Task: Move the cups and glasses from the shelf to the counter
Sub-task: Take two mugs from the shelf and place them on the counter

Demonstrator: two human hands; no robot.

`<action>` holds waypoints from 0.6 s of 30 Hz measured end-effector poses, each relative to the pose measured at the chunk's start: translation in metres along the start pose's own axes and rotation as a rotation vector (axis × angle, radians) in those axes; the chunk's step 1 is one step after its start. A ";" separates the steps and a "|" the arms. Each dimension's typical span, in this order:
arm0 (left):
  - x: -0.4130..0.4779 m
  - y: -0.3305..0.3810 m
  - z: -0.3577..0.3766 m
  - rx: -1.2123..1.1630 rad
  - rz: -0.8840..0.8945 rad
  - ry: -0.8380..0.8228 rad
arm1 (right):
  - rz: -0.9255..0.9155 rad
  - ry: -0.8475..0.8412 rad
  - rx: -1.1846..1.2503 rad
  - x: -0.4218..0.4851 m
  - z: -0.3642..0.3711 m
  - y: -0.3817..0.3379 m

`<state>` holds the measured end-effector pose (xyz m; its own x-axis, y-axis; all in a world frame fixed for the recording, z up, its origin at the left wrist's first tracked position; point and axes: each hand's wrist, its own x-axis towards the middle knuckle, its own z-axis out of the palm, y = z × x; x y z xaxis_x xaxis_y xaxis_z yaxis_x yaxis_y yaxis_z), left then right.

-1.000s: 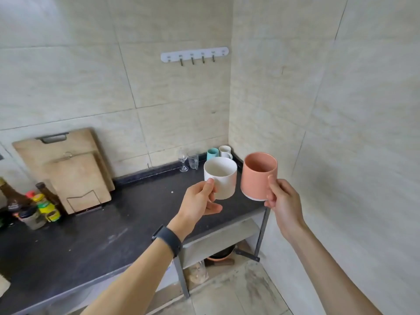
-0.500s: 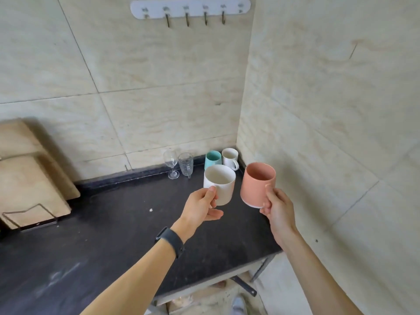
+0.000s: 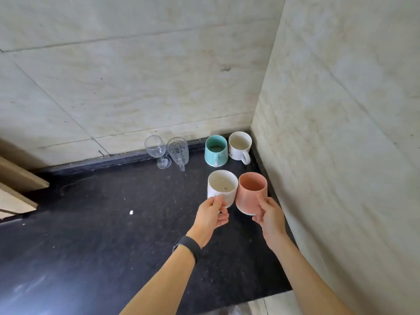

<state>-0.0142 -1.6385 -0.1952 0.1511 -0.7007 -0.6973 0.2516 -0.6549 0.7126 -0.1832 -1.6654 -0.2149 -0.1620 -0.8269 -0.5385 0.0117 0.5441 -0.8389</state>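
Note:
My left hand (image 3: 212,213) grips a white cup (image 3: 222,187) by its near side. My right hand (image 3: 269,213) grips a pink cup (image 3: 250,190) the same way. The two cups touch side by side, low over the black counter (image 3: 102,235) near the right wall; I cannot tell whether they rest on it. Behind them in the corner stand a teal mug (image 3: 216,150) and a white mug (image 3: 239,145). Left of those stand a wine glass (image 3: 156,148) and a patterned stemmed glass (image 3: 178,151).
Tiled walls (image 3: 341,133) close the counter at the back and right. A wooden cutting board (image 3: 16,185) leans at the far left. The counter's front edge (image 3: 268,296) shows at the bottom right, with pale floor below.
Both hands have carried the cups forward and down toward the counter corner, and the cups now touch. The view has tilted down and closer.

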 end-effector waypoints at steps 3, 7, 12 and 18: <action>0.026 -0.008 0.005 -0.015 -0.035 -0.016 | 0.031 0.022 0.020 0.025 0.003 0.014; 0.049 -0.015 0.006 0.000 -0.045 -0.042 | 0.072 0.008 0.087 0.055 0.006 0.022; 0.067 -0.020 0.003 0.044 -0.046 -0.091 | 0.055 -0.014 0.143 0.078 0.014 0.028; 0.085 -0.018 0.007 0.114 -0.057 -0.081 | 0.029 -0.048 0.144 0.103 0.014 0.034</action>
<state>-0.0125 -1.6880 -0.2671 0.0606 -0.6789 -0.7317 0.1469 -0.7190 0.6793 -0.1859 -1.7338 -0.3001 -0.1119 -0.8191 -0.5627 0.1576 0.5444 -0.8239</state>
